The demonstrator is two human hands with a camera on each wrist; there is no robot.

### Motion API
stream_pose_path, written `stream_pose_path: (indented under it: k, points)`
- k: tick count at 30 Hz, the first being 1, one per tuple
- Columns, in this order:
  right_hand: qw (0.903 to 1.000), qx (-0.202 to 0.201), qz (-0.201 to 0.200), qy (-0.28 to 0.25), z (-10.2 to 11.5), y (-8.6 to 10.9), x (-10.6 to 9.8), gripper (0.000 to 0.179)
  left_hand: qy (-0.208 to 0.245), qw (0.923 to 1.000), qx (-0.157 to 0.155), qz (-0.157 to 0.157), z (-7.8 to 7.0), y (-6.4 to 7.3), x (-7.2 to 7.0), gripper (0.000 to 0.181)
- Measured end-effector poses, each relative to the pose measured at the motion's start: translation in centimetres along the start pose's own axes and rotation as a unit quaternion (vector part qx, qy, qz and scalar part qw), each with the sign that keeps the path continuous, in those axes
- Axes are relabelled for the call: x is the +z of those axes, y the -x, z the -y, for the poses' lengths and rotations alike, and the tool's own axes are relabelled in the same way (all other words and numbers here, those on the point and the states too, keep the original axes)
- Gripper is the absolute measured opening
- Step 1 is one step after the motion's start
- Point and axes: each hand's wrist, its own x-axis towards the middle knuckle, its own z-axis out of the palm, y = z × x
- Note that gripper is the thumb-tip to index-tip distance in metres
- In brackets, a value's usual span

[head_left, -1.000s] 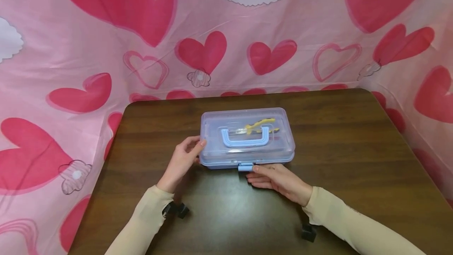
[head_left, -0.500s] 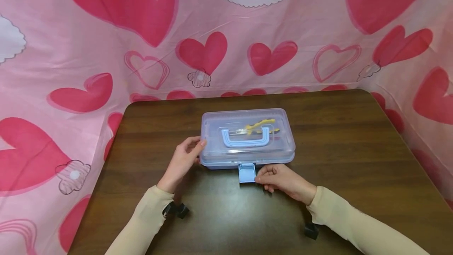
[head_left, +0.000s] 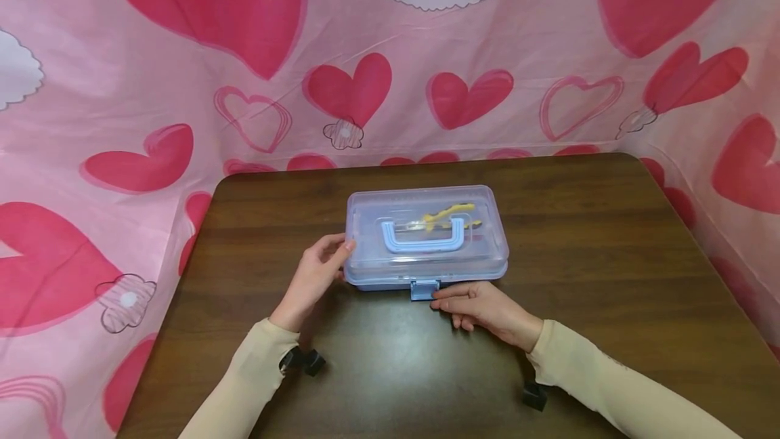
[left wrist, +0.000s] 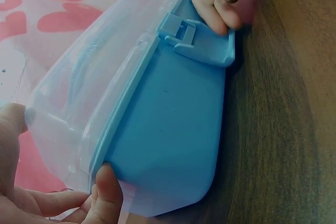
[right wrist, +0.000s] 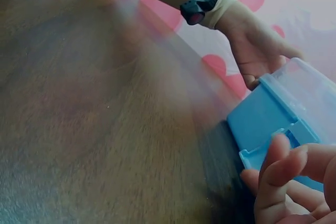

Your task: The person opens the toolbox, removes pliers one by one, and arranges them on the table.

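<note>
A plastic storage box (head_left: 378,266) with a clear lid, a light blue carry handle (head_left: 423,246) and a blue base (left wrist: 173,114) sits on the table. My left hand (head_left: 312,280) holds its left end, the thumb against the lid and fingers along the rim below. At the front, the blue latch (head_left: 424,290) hangs from the rim, tilted outward from the base. My right hand (head_left: 490,310) has its thumb and index finger at the latch's right corner, the other fingers curled underneath. Through the lid shows a tool with two yellow, dark-marked handles (head_left: 453,211).
The brown wooden table (head_left: 579,236) extends around the box. A pink cloth (head_left: 414,39) with red hearts hangs behind and at both sides. Small black cameras (head_left: 313,362) are worn at both wrists.
The latch swung outward, showing its broad inner face, then tilted partway back down. My right hand shifted right, then slightly back left with it. My left hand and the box stay put.
</note>
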Motion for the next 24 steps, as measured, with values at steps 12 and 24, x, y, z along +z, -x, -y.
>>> stream_pose_path:
  k: [12, 24]
  points:
    - [0.9985, -0.012, 0.021, 0.049, -0.1, 1.3, -1.9, 0.049, -0.005, 0.9999, 0.004, -0.013, 0.0, 0.2, 0.0, 0.049]
    - [0.9802, -0.014, 0.016, 0.197, 1.1, 4.2, -6.9, 0.043, 0.008, 0.9989, 0.046, 0.004, 1.2, 0.9, -0.5, 0.049]
